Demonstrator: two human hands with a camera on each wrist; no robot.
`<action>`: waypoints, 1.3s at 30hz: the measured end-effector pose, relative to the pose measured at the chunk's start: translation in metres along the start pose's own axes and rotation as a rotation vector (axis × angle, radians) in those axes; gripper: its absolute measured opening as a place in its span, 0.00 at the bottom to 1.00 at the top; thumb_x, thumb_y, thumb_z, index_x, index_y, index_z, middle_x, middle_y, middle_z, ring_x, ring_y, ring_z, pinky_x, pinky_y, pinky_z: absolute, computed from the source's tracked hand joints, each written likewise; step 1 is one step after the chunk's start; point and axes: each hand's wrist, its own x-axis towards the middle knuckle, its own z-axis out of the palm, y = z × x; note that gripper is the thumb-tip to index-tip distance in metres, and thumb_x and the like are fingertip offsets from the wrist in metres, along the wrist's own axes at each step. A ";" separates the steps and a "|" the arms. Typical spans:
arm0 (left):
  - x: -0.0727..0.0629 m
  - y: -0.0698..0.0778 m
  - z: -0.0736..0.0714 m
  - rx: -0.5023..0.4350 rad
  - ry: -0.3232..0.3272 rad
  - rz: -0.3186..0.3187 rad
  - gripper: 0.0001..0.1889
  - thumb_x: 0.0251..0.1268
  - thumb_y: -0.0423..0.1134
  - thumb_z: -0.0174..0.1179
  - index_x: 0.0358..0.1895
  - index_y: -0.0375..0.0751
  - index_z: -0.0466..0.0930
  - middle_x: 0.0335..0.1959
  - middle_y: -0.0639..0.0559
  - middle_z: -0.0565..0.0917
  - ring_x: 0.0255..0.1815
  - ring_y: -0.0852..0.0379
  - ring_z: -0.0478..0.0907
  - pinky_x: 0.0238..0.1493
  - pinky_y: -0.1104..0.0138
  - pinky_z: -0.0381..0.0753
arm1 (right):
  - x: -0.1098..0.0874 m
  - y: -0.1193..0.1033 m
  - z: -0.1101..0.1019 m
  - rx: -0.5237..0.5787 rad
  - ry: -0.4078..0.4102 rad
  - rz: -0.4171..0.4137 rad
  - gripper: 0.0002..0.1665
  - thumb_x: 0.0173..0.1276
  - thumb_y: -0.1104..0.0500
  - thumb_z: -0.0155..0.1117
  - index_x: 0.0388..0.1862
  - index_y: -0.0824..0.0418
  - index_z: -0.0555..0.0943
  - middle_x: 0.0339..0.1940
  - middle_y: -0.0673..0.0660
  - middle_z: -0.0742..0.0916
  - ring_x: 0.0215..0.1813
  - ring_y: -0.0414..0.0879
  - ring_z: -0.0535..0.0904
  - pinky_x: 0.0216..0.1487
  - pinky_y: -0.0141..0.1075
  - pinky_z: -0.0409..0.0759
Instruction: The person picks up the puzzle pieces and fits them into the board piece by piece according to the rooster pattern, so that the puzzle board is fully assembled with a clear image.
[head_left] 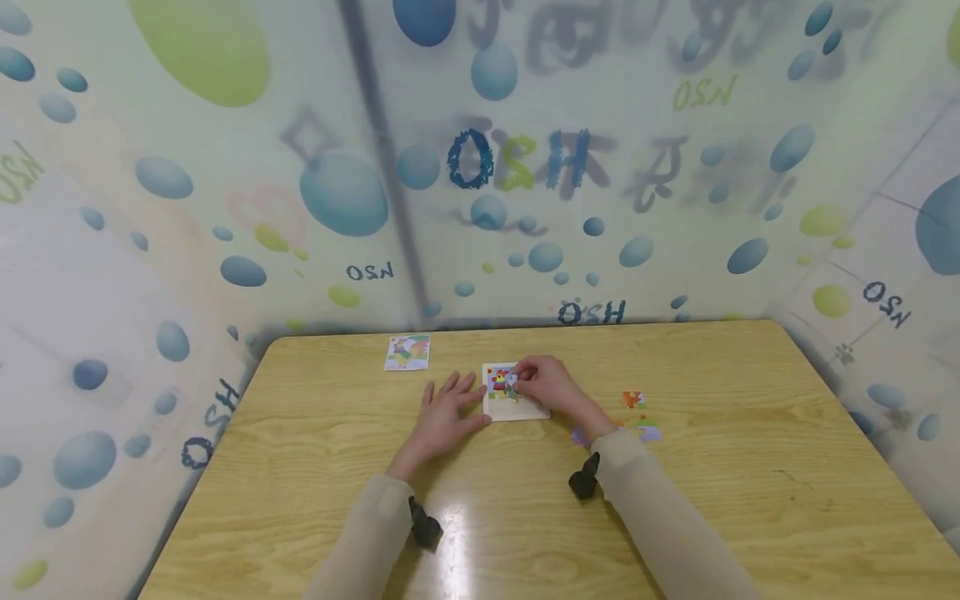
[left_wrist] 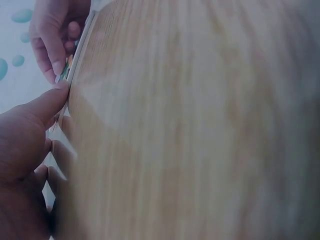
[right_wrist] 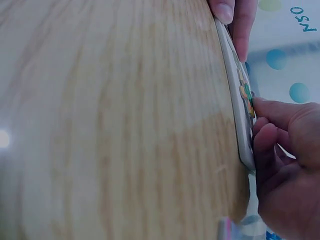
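A small white-framed jigsaw board (head_left: 525,412), with a colourful picture partly filled in at its upper left, lies on the table. My left hand (head_left: 447,415) rests flat at its left edge, fingers spread, with thumb and fingertips touching the frame. Over the board's upper right, my right hand (head_left: 551,386) pinches a jigsaw piece (right_wrist: 248,99) between thumb and fingers, right at the board's surface. The fingers hide much of that piece and part of the picture.
Loose jigsaw pieces lie right of the board: an orange one (head_left: 632,400), a purple-and-green one (head_left: 650,433) and a purple one (head_left: 578,436) partly behind the right wrist. A picture card (head_left: 407,353) lies at the back left. A patterned wall (head_left: 480,250) borders the wooden table (head_left: 300,500).
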 end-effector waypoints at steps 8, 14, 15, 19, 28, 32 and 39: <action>0.000 0.000 0.000 -0.001 0.003 0.011 0.31 0.71 0.54 0.65 0.72 0.47 0.75 0.79 0.47 0.63 0.83 0.41 0.47 0.77 0.39 0.30 | 0.003 -0.004 0.001 -0.118 -0.013 -0.006 0.09 0.68 0.64 0.71 0.46 0.65 0.86 0.35 0.54 0.85 0.37 0.45 0.78 0.39 0.35 0.78; 0.000 0.002 -0.001 0.004 0.003 0.015 0.30 0.71 0.54 0.64 0.72 0.47 0.75 0.79 0.47 0.63 0.83 0.41 0.47 0.77 0.39 0.29 | 0.000 -0.002 0.001 -0.117 0.021 -0.032 0.09 0.67 0.64 0.72 0.45 0.64 0.87 0.35 0.53 0.85 0.37 0.45 0.78 0.40 0.36 0.78; 0.000 0.002 -0.001 0.004 0.003 0.015 0.30 0.71 0.54 0.64 0.72 0.47 0.75 0.79 0.47 0.63 0.83 0.41 0.47 0.77 0.39 0.29 | -0.001 -0.001 0.001 -0.112 0.027 -0.038 0.09 0.67 0.64 0.72 0.45 0.64 0.87 0.35 0.53 0.85 0.37 0.45 0.78 0.40 0.36 0.78; 0.000 0.002 -0.001 0.000 0.000 0.013 0.30 0.71 0.54 0.64 0.72 0.47 0.75 0.79 0.47 0.63 0.83 0.41 0.47 0.77 0.39 0.30 | -0.003 0.000 0.002 -0.104 0.048 -0.046 0.09 0.66 0.64 0.73 0.44 0.64 0.88 0.35 0.53 0.85 0.37 0.45 0.78 0.41 0.37 0.78; 0.000 0.002 -0.002 0.015 0.011 0.023 0.30 0.71 0.53 0.64 0.72 0.46 0.75 0.79 0.45 0.64 0.82 0.40 0.48 0.77 0.38 0.31 | -0.004 -0.002 0.001 -0.261 0.024 -0.109 0.10 0.69 0.61 0.72 0.47 0.63 0.90 0.38 0.53 0.83 0.41 0.46 0.78 0.46 0.40 0.80; 0.000 0.001 -0.001 0.016 0.003 0.019 0.30 0.71 0.54 0.64 0.72 0.46 0.75 0.79 0.46 0.63 0.83 0.40 0.47 0.77 0.38 0.31 | -0.007 -0.002 0.000 -0.358 -0.028 -0.181 0.14 0.71 0.61 0.70 0.53 0.65 0.88 0.40 0.53 0.81 0.39 0.45 0.75 0.41 0.38 0.77; -0.001 0.001 0.000 0.005 0.014 0.020 0.30 0.71 0.53 0.65 0.72 0.45 0.76 0.79 0.46 0.64 0.82 0.40 0.49 0.77 0.37 0.32 | -0.013 -0.001 -0.004 -0.378 -0.084 -0.296 0.19 0.74 0.62 0.67 0.59 0.71 0.83 0.41 0.57 0.78 0.37 0.45 0.70 0.37 0.35 0.72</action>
